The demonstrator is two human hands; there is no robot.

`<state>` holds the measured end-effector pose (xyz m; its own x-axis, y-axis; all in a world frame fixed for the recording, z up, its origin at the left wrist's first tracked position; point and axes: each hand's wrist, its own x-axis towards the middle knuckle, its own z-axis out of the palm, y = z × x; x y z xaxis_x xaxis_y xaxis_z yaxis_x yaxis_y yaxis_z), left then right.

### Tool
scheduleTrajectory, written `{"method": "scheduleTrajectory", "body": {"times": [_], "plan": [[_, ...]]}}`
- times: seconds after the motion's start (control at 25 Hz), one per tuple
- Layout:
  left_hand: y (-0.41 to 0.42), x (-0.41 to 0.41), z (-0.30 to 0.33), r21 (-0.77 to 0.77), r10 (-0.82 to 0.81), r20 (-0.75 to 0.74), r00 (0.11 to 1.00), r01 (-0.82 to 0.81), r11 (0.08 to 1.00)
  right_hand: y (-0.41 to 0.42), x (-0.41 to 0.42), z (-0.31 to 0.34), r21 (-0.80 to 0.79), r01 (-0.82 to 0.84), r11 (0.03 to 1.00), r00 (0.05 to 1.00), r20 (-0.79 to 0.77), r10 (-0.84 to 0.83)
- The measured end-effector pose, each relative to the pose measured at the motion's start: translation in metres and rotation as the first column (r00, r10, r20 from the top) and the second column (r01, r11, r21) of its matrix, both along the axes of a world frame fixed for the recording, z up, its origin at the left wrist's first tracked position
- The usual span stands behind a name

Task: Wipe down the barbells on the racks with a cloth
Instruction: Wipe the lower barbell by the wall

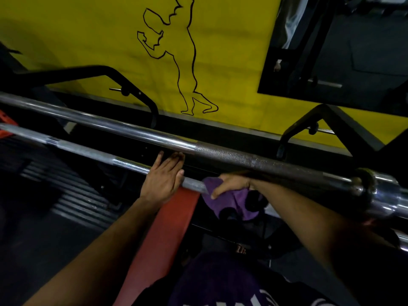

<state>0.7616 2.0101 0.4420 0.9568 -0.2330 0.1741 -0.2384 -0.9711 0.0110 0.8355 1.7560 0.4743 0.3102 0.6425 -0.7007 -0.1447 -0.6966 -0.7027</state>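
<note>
Behind the racks, a flat yellow wall [88, 40] fills the upper view, painted with the thin black outline of a flexing figure [176, 58]; no readable lettering shows on it. Below it a thick steel barbell [154, 135] runs from upper left to lower right, smooth and shiny along most of its length, then cross-hatched with dark knurling, ending in a polished collar and sleeve at the right edge. Black tubular rack frames [132, 85] bend up behind it. A thinner chrome barbell [88, 151] lies nearer and lower, parallel to the first, with short knurled bands between smooth stretches. Under it slants a red padded bench [167, 228], matte and flat-topped.

On the thinner bar the left hand [164, 175] rests with fingers straight and laid over the shaft, not curled round it. Just beside it to the right, the right hand [231, 184] grips a soft, crumpled purple cloth [227, 199] wrapped about the same bar, thumb pressing into the fabric. White letters show on the person's purple shirt at the bottom edge, cut off and unreadable.
</note>
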Motion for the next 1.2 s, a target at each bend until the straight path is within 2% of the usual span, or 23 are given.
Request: {"method": "scheduleTrajectory", "body": {"times": [0.08,0.2,0.28,0.32,0.4,0.52,0.6,0.68,0.76,0.84,0.92,1.08,1.2], "plan": [[-0.002,-0.001,0.0,-0.006,0.011,0.0,1.0,-0.011,1.0,-0.03,-0.008,0.0,-0.002,0.06,0.998,0.997,0.045,-0.06],[-0.004,-0.003,0.0,-0.017,0.039,0.008,0.999,-0.039,0.999,-0.082,-0.018,0.005,-0.058,0.042,0.997,0.995,0.095,-0.037],[-0.005,-0.002,0.001,-0.03,0.037,-0.006,0.999,-0.037,0.999,-0.094,-0.021,0.013,-0.137,-0.032,0.99,0.96,0.273,0.068],[-0.007,-0.002,0.001,-0.037,0.03,-0.022,0.999,-0.031,0.999,-0.093,-0.024,0.016,-0.154,-0.05,0.987,0.902,0.418,0.111],[-0.001,-0.002,0.003,-0.124,0.094,-0.044,0.995,-0.098,0.987,-0.076,-0.033,0.02,-0.166,-0.059,0.984,0.721,0.675,0.157],[0.044,-0.002,0.01,-0.326,0.42,0.002,0.907,-0.397,0.858,-0.044,-0.042,0.039,-0.194,0.007,0.981,0.582,0.798,0.154],[0.089,-0.001,0.009,-0.351,0.598,-0.019,0.802,-0.565,0.747,-0.021,-0.046,0.044,-0.147,0.022,0.989,0.501,0.858,0.116],[0.135,0.003,0.006,-0.349,0.695,-0.064,0.716,-0.668,0.657,0.007,-0.053,0.041,-0.149,-0.023,0.989,0.428,0.892,0.144],[0.171,0.009,0.003,-0.37,0.732,-0.142,0.666,-0.722,0.585,0.028,-0.065,0.023,-0.329,-0.113,0.938,0.349,0.87,0.347],[0.192,0.013,-0.002,-0.424,0.717,-0.222,0.661,-0.727,0.539,0.036,-0.07,0.009,-0.455,-0.109,0.884,0.306,0.831,0.465],[0.196,0.015,-0.006,-0.48,0.692,-0.247,0.678,-0.706,0.52,0.042,-0.063,0.005,-0.466,-0.058,0.883,0.32,0.829,0.459],[0.198,0.013,-0.008,-0.495,0.655,-0.281,0.701,-0.691,0.526,0.099,-0.053,-0.002,-0.463,-0.034,0.886,0.22,0.861,0.459],[0.202,0.012,-0.009,-0.512,0.638,-0.275,0.719,-0.671,0.536,0.154,-0.05,-0.004,-0.443,-0.05,0.895,0.212,0.871,0.443]]}}
